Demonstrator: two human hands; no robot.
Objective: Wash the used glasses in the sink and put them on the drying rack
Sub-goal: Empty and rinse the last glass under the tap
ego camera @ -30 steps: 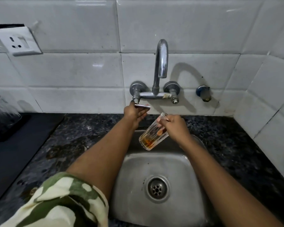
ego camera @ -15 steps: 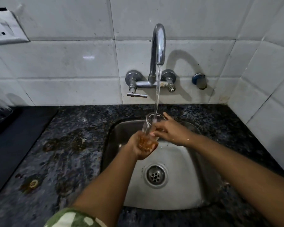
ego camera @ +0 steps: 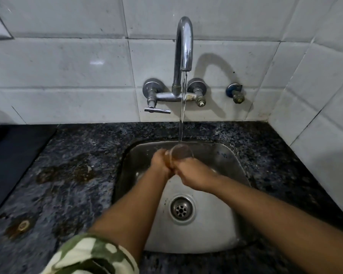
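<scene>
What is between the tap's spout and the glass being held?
Only a thin water stream from spout to glass, seen from the head camera.

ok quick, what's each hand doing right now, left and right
Left hand: closed around the glass, holding it under the running water.
Right hand: closed on the same glass from the other side.

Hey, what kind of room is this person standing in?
Most likely a home kitchen: a small steel sink set in a dark speckled stone counter, a wall-mounted tap running against white tiles, and both hands holding a drinking glass under the stream.
</scene>
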